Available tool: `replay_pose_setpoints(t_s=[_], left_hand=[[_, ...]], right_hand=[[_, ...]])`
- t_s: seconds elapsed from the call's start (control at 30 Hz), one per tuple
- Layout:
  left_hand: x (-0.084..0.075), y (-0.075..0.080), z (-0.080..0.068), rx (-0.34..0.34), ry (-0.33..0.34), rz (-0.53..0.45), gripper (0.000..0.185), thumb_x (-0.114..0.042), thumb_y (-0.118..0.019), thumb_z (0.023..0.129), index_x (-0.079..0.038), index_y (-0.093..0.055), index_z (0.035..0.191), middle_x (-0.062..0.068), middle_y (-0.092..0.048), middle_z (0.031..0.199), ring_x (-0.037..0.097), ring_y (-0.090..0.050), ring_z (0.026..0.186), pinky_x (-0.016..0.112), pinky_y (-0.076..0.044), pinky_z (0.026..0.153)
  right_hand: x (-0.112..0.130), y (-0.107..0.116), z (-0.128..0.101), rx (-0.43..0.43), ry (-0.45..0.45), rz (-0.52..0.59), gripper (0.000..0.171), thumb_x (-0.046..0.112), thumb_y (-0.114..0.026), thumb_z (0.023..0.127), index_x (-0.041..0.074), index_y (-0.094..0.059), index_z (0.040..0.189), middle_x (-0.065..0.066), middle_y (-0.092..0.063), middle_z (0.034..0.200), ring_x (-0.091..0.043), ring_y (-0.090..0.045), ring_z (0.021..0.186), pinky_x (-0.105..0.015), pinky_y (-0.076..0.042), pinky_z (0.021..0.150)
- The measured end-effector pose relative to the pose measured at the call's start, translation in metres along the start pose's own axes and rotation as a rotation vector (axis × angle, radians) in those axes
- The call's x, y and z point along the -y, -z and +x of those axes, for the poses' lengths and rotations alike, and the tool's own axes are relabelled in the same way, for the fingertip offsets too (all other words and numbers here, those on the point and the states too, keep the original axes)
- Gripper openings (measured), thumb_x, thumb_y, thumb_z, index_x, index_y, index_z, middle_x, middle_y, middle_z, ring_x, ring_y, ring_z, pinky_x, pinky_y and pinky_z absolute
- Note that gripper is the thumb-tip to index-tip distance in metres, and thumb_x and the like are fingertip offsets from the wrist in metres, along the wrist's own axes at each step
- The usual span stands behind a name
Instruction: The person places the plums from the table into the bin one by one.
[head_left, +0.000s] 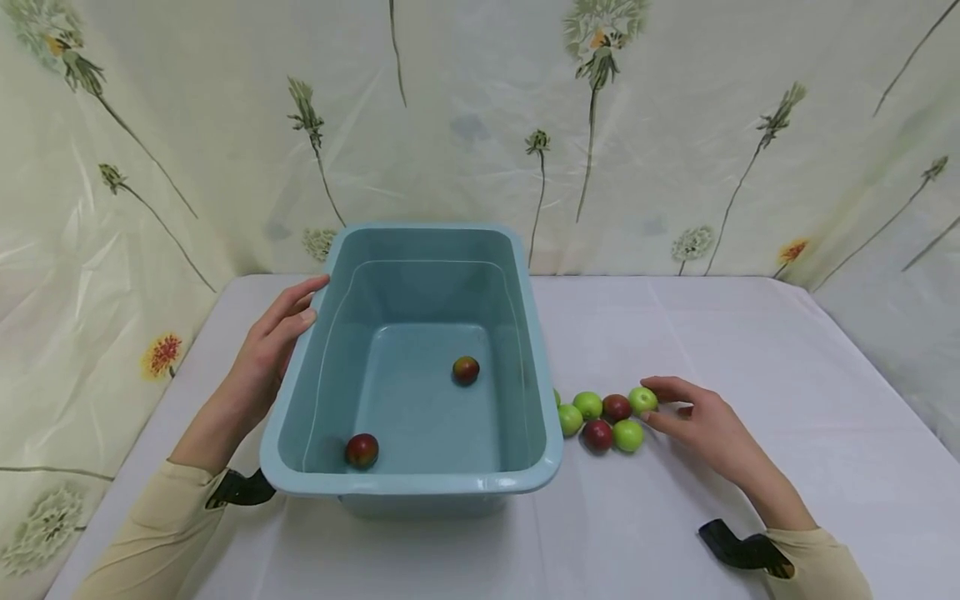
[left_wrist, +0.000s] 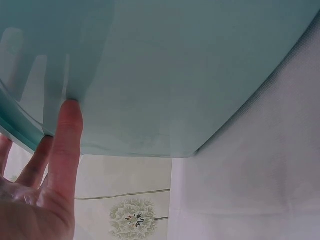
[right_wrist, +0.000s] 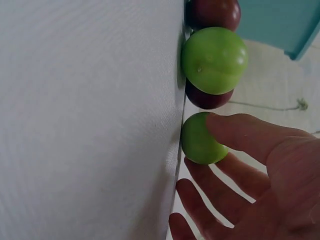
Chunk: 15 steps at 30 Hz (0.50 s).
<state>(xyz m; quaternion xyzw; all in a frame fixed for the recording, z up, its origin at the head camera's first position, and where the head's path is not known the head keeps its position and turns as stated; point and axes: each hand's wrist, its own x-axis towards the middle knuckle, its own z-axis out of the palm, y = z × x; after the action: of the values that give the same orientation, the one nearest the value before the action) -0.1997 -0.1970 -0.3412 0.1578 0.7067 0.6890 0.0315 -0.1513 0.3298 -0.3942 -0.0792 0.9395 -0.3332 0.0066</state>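
— Where's the fruit from your fingers?
— Your right hand (head_left: 701,425) has relaxed, spread fingers; the green fruit (head_left: 642,400) sits at their tips, seemingly touching the thumb.
— And your left hand (head_left: 273,350)?
— Straight fingers press the tub (head_left: 420,482) wall, farther off.

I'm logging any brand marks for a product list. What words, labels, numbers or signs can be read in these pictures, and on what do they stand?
None: no view shows any readable text.
Blue tub: plain walls, no label or brand visible.
Fruits beside it and the white tablecloth: no stickers or marks.
Backdrop sheet: printed flowers only, no writing.
Left hand and right hand: nothing written; the dark wrist straps show no legible mark.
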Motion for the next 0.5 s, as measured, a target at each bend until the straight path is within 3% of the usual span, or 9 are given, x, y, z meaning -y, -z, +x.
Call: replay_pose_setpoints(t_s=[0.5], left_hand=[[0.0014, -0.0015, -0.002, -0.017, -0.002, 0.016, 0.047, -0.036, -0.042, 0.104, -0.029, -0.039, 0.15, 0.006, -0.037, 0.147, 0.03, -0.049, 0.121, 0.034, -0.052, 0.086]], right_hand=[[0.0009, -0.0008, -0.0006, -0.032, 0.008, -0.007, 0.043, 0.02, -0.072, 0.091, 0.001, -0.059, 0.128, -0.018, -0.065, 0.119, -0.036, -0.056, 0.114, -0.054, -0.043, 0.091]])
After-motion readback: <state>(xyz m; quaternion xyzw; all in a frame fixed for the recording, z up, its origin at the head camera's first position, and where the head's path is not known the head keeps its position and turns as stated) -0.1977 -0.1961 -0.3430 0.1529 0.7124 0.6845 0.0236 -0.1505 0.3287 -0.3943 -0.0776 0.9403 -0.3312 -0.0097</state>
